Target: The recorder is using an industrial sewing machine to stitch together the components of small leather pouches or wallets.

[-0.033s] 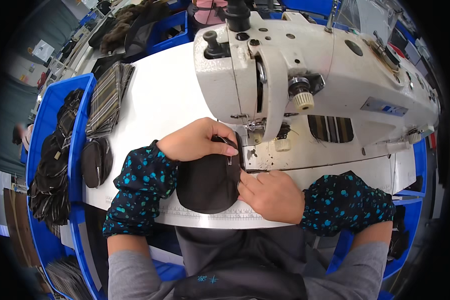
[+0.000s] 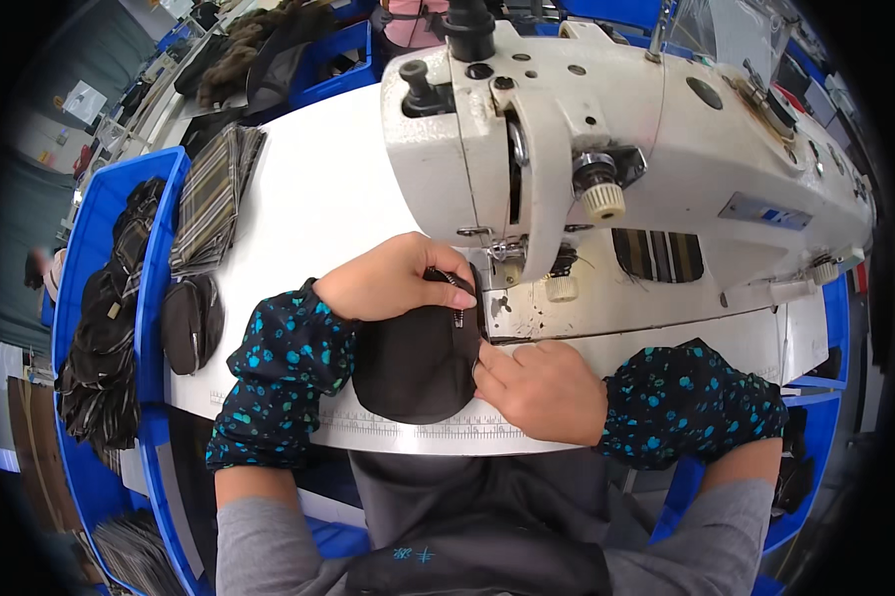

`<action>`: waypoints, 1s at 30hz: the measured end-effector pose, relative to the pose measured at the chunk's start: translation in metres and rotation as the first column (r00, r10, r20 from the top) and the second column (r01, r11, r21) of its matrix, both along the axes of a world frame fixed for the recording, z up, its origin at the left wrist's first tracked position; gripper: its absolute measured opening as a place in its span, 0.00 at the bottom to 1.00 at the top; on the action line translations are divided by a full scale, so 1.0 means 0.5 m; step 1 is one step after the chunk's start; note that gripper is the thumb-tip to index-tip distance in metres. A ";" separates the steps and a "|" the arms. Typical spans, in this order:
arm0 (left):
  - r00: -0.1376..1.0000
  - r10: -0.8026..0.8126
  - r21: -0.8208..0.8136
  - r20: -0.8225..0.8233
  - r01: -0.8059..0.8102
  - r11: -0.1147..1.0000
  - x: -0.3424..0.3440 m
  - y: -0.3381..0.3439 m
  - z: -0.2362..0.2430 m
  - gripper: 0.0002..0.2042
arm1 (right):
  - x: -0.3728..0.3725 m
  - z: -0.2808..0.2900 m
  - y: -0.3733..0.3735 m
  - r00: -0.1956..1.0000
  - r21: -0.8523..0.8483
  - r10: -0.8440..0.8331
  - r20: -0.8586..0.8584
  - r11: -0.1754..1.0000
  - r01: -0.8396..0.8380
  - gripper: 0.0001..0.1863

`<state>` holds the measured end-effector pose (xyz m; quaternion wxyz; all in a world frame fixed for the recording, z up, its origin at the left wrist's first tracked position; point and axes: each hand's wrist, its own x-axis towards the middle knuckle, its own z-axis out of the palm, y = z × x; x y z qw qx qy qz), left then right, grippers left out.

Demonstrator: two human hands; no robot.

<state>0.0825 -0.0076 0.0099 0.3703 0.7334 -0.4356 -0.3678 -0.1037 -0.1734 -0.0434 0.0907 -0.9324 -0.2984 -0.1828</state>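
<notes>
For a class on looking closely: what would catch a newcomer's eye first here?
The big white sewing machine fills the upper right. In the middle, the left hand grips a dark pouch while the right hand touches its right edge. At left, a blue bin holds dark items.

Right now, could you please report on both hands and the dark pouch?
Left hand pinching dark pouch by its zipper. Right hand at pouch's right edge. Pouch on white table. Sewing machine close by its far right side.
</notes>
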 end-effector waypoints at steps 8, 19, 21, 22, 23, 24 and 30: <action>0.978 0.071 -0.027 0.198 -0.067 0.997 -0.016 -0.007 -0.034 0.09 | -0.001 0.004 -0.011 0.998 0.037 0.027 -0.055 0.999 -0.025 0.17; 0.796 0.116 -0.111 0.595 -0.062 0.992 -0.034 -0.016 -0.039 0.11 | 0.013 0.000 -0.019 0.975 -0.071 0.068 0.212 0.996 -0.054 0.12; 0.815 0.163 -0.078 0.556 -0.144 0.987 -0.041 -0.019 -0.034 0.07 | 0.019 0.016 -0.024 0.975 -0.028 0.073 0.210 0.997 -0.069 0.11; 0.815 0.163 -0.078 0.556 -0.145 0.986 -0.042 -0.019 -0.031 0.07 | 0.022 0.022 -0.024 0.975 0.015 0.079 0.209 0.996 -0.084 0.11; 0.810 0.159 -0.072 0.565 -0.144 0.987 -0.043 -0.019 -0.029 0.07 | 0.025 0.019 -0.019 0.975 0.016 0.080 0.209 0.996 -0.085 0.11; 0.807 0.154 -0.067 0.570 -0.141 0.988 -0.042 -0.020 -0.031 0.07 | 0.028 0.012 -0.013 0.961 0.022 -0.001 0.275 1.000 -0.005 0.11; 0.798 0.144 -0.060 0.585 -0.134 0.989 -0.049 -0.023 -0.017 0.07 | 0.014 -0.007 -0.011 0.961 -0.088 -0.067 0.270 0.992 0.094 0.13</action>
